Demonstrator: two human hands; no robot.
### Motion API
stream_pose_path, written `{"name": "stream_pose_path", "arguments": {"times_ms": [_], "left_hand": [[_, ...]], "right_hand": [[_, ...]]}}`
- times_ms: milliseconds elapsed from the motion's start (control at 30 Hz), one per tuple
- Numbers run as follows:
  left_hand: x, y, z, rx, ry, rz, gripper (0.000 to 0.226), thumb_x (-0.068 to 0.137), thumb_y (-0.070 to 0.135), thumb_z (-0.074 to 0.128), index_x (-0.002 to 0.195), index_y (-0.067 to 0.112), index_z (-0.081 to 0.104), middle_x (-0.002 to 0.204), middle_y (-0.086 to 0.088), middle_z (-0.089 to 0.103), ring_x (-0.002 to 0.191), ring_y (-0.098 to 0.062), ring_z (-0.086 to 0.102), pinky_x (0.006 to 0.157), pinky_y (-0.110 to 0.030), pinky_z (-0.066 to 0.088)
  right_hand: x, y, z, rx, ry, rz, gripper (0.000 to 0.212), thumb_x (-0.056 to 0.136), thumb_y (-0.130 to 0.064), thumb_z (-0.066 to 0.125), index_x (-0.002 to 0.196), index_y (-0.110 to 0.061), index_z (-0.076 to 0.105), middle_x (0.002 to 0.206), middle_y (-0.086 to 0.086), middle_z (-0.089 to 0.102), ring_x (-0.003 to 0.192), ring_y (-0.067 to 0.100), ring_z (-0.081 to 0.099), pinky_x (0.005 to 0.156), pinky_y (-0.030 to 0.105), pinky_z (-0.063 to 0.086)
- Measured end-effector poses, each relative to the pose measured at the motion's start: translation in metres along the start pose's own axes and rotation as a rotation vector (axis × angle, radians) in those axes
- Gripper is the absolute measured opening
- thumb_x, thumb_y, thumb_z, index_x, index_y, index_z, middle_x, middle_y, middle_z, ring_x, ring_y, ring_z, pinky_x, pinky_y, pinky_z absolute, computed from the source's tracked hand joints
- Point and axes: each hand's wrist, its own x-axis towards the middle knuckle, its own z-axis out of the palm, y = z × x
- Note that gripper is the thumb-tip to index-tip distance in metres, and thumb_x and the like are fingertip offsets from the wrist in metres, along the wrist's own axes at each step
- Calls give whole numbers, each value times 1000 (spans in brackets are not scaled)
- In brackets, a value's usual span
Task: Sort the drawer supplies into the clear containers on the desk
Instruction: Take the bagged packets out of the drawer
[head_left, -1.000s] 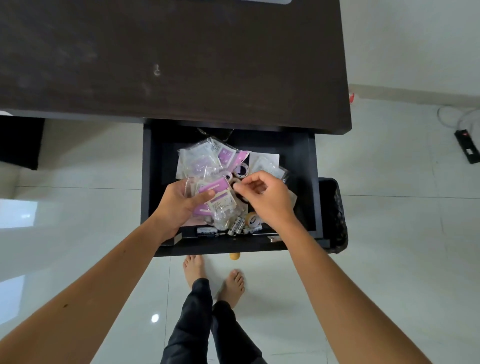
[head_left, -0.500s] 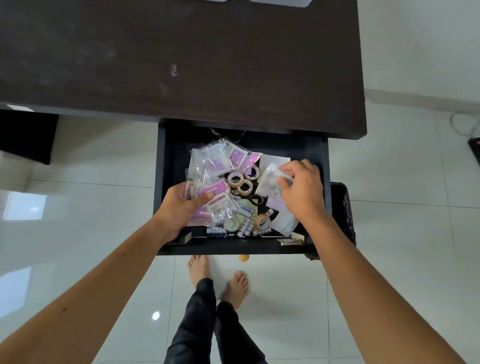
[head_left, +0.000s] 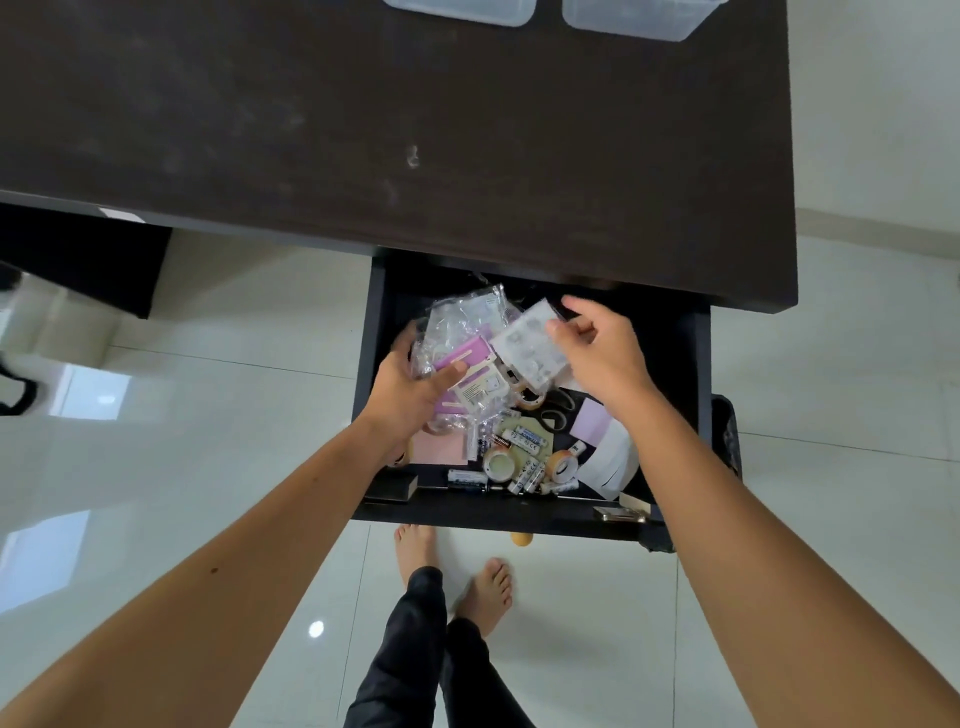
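Packets (head_left: 457, 358) bunched in left hand (head_left: 410, 387) over drawer (head_left: 670, 395); right hand (head_left: 602, 353) pinches clear sachet (head_left: 530, 348); we advise stacking it leftward, then lifting all to containers (head_left: 641, 18) on surface (head_left: 363, 130).

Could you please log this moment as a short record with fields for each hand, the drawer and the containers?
left hand: grips a bundle of clear and purple packets over the drawer
right hand: pinches a clear packet, lifted above the drawer
drawer: open; holds tape rolls, batteries, scissors, paper notes
clear containers: two at the desk's far edge, contents not visible
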Motion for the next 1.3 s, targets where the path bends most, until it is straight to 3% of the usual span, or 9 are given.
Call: {"name": "stream_pose_path", "arguments": {"times_ms": [100, 200, 400, 533, 667, 800, 900, 1033, 1300], "left_hand": [[11, 5, 2, 74, 44, 17, 87, 92, 25, 81, 163, 18, 31, 148, -5, 60, 110, -18, 74, 82, -29, 63], [14, 5, 2, 119, 68, 43, 82, 94, 26, 78, 162, 22, 32, 160, -8, 48, 133, -31, 62, 108, -47, 54], [9, -1, 2, 109, 53, 63, 75, 97, 18, 75, 160, 24, 36, 134, -1, 66, 97, -11, 75, 60, -22, 61], [10, -3, 1, 95, 49, 61, 73, 95, 17, 76, 158, 24, 40, 133, -2, 69, 99, -16, 78, 71, -30, 66], [11, -5, 1, 111, 48, 63, 63, 94, 21, 78, 150, 21, 49, 128, -3, 73, 101, -18, 79, 81, -39, 67], [11, -4, -1, 88, 46, 36, 48, 92, 22, 79, 135, 14, 61, 119, -5, 77, 96, -17, 80, 80, -34, 65], [7, 0, -1, 64, 23, 17, 39, 93, 16, 78, 129, 11, 64, 112, -5, 79, 88, -16, 81, 64, -25, 63], [-1, 3, 0, 44, -36, -6, 35, 94, 16, 77, 126, 8, 65, 105, -10, 80, 82, -25, 81, 54, -35, 63], [-14, 0, 7, -14, -140, 6, 37, 94, 19, 76, 127, 11, 64, 102, -6, 82, 97, -28, 80, 73, -40, 68]], "right_hand": [[10, 3, 8, -146, -81, 7, 62, 99, -38, 73, 154, -18, 52, 99, -6, 58, 91, 10, 60, 90, 31, 46], [10, 4, 15, -275, -107, -37, 52, 96, -39, 76, 143, -18, 64, 110, 2, 53, 100, 18, 60, 83, 28, 43], [8, 9, 20, -206, -57, -77, 32, 88, -38, 84, 112, -21, 72, 123, 1, 56, 113, 14, 53, 95, 30, 43], [2, 4, 15, -60, -84, -41, 20, 91, -34, 81, 97, -17, 71, 98, 1, 74, 82, 17, 66, 78, 38, 55], [0, 4, 12, -11, -173, -52, 10, 96, -26, 77, 101, -22, 70, 99, -10, 78, 92, 3, 73, 86, 33, 57], [1, 3, 13, 6, -238, -66, 16, 97, -26, 76, 112, -29, 73, 115, -12, 78, 116, 8, 69, 107, 44, 55], [-3, 5, 12, 76, -244, -38, 9, 94, -33, 78, 103, -34, 76, 109, -16, 79, 114, 6, 71, 104, 50, 57], [-9, 9, 6, 177, -253, -7, 8, 92, -37, 78, 98, -32, 77, 108, -12, 81, 113, 13, 74, 106, 55, 55], [-26, 20, -12, 275, -250, 16, 16, 98, -11, 74, 113, -15, 73, 113, -1, 81, 107, 17, 77, 104, 49, 59]]}}
